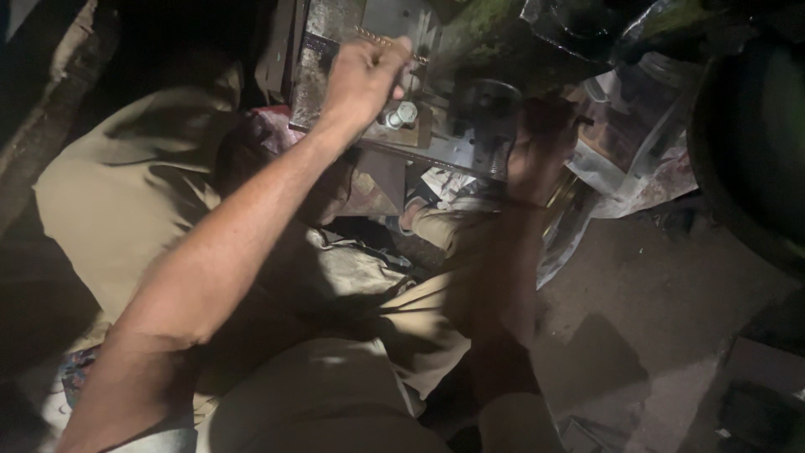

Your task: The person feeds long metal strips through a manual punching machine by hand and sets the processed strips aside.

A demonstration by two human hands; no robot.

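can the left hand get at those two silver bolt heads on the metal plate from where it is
Probably yes. The left hand is closed in a fist right beside the two silver bolt heads on the metal plate, with nothing visible between them. The right hand sits further along in shadow, clear of that spot.

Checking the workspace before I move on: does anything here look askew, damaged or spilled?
Nothing clearly damaged or spilled. The crumpled clear plastic sheeting lies rumpled beside the grey metal block that the left hand and right hand work on; it's too dark to judge more.

A dim, rough workshop: a steel machine plate (369, 50) with bolts (401, 114) and a dark round fitting (486, 105), crumpled plastic sheeting (637, 143), and a bare, dusty floor (662, 285) below.
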